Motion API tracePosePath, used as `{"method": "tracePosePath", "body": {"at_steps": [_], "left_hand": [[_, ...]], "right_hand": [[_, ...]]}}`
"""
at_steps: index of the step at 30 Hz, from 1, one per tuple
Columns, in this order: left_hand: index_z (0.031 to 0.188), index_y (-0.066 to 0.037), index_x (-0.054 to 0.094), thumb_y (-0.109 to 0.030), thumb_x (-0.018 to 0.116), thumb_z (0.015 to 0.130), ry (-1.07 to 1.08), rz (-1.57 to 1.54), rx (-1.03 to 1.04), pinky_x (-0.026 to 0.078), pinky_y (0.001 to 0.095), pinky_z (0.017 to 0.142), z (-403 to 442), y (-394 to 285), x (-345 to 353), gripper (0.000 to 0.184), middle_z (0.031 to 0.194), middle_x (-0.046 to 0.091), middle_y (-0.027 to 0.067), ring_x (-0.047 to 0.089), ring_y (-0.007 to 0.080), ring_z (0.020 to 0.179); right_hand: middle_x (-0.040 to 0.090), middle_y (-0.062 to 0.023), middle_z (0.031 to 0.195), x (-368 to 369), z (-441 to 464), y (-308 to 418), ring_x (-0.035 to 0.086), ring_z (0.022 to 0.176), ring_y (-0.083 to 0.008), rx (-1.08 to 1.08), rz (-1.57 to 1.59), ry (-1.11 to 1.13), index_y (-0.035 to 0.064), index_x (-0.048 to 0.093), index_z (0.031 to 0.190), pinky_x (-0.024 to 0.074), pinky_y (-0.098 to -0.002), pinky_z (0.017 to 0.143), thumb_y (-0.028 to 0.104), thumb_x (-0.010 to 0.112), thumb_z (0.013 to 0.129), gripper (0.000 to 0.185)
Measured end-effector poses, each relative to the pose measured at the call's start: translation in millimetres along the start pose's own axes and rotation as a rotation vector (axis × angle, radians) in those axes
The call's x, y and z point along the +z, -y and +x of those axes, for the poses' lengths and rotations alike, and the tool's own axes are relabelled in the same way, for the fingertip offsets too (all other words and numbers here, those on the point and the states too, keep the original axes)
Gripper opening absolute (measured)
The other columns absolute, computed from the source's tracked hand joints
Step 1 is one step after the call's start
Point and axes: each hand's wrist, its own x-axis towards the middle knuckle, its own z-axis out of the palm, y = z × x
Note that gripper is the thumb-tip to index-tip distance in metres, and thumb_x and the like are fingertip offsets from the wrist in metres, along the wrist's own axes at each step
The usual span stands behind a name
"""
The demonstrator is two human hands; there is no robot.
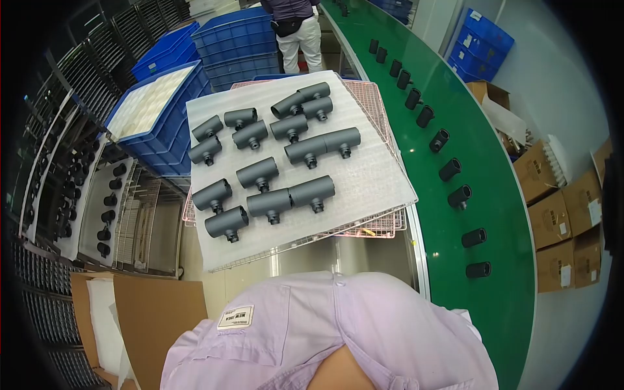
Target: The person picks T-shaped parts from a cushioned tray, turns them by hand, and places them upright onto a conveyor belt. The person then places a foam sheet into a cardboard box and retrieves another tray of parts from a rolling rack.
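Neither of my hands shows in the head view; only my lavender shirt (pixel 292 325) fills the bottom. In front of me, several dark grey T-shaped tubular housings (pixel 257 173) lie in loose rows on a white sheet (pixel 364 188). Each has a wide barrel and a short, narrower black stub. Some barrels touch end to end. Beneath the sheet is a wire rack (pixel 312 246), set at an angle over pinkish wire racks (pixel 380 120). To the right, similar dark housings (pixel 459 196) stand in a spaced line along a green conveyor belt (pixel 416 214).
Blue crates (pixel 234 39) stand behind and left of the rack, one holding white trays (pixel 149 104). A shelf cart (pixel 107 208) with more dark parts is at left, above an open cardboard box (pixel 156 318). Cardboard cartons (pixel 552 221) line the right. Another person (pixel 299 32) stands at the back.
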Motion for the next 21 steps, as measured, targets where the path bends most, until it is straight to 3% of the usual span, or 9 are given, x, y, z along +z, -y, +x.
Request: {"method": "tracePosePath", "body": {"at_steps": [21], "left_hand": [[0.120, -0.002, 0.058, -0.028, 0.048, 0.098, -0.106, -0.080, -0.158, 0.051, 0.0295, 0.080, -17.2, 27.1, 12.9, 0.036, 0.103, 0.068, 0.0122, 0.066, 0.0200, 0.092]], "right_hand": [[0.067, -0.0158, 0.097, -7.9, 12.1, -10.3, 0.065, 0.094, -0.0331, 0.072, -0.060, 0.022, 0.0116, 0.065, 0.109, 0.0513, -0.0429, 0.077, 0.031, 0.059, 0.084, 0.032]]}}
